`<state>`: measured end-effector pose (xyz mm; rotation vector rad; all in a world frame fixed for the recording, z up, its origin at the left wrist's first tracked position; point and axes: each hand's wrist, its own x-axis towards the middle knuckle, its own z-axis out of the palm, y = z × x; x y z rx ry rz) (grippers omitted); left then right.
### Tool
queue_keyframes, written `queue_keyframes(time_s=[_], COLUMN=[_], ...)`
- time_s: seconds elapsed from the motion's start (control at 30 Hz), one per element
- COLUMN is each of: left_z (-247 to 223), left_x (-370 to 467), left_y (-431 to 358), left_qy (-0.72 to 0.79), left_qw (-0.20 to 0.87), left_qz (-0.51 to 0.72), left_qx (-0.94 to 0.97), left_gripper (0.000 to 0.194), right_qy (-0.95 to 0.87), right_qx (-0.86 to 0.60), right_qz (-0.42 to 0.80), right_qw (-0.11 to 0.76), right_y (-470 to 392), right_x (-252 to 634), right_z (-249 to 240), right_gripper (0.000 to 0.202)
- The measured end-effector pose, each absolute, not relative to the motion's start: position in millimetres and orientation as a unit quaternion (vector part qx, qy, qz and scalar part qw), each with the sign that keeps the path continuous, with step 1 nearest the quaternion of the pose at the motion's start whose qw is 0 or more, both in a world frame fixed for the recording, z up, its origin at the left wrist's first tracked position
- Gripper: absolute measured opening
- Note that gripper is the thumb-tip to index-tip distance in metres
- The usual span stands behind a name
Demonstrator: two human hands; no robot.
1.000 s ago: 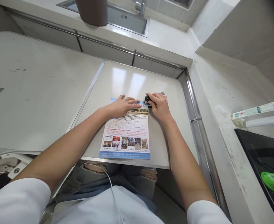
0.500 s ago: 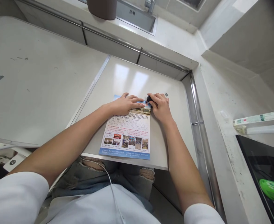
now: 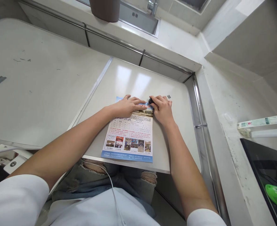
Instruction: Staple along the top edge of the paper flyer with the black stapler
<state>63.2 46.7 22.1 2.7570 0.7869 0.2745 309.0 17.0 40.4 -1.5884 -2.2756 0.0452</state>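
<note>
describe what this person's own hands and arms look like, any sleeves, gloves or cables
The left sleeve and right sleeve are short, white and plain; below them the arms are bare. The left hand and right hand wear no gloves, and no watch, bracelet or ring shows. A thin white cable runs down over the white shirt.

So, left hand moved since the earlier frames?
No, no visible shift: judged against the table seam, the left hand stays put on the flyer.
</note>
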Motion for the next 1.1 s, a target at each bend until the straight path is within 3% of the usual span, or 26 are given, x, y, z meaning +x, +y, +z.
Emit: queue_keyframes(time_s=[1.1], left_z=[23.6], left_x=[61.5], left_y=[44.9], left_qy=[0.272], left_qw=[0.13], left_qz=[0.091], left_qx=[0.949], left_gripper=[0.081], right_qy=[-0.803], right_qx=[-0.576], right_qz=[-0.054], right_qw=[0.146], right_y=[13.7], right_x=[288.5], right_z=[31.5], right_gripper=[0.03])
